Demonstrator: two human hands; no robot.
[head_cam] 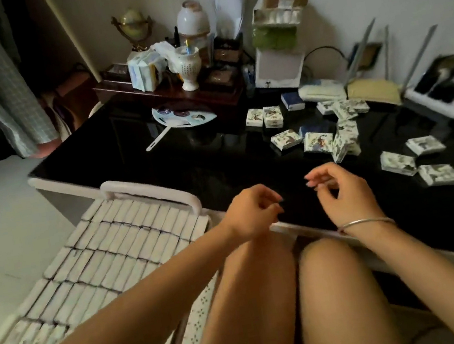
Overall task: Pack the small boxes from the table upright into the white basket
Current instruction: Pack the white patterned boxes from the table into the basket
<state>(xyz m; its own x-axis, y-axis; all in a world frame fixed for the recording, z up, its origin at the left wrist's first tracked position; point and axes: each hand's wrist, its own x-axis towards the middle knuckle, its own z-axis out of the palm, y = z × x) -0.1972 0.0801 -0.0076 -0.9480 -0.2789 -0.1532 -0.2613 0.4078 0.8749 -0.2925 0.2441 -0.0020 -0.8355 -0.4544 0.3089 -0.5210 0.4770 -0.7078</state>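
Hand fan [184, 115] lying flat; white vase [188, 68], globe [132, 20] behind; possibly router [372, 91] far right.

White printed small boxes [317, 142] lie scattered over the right half of the table [158, 159], most flat, some tilted. The white basket [148, 188], off its near left corner, holds tight upright rows.

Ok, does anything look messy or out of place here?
The small boxes on the black table lie scattered at mixed angles, a few leaning together. Those in the white basket stand in tidy rows.
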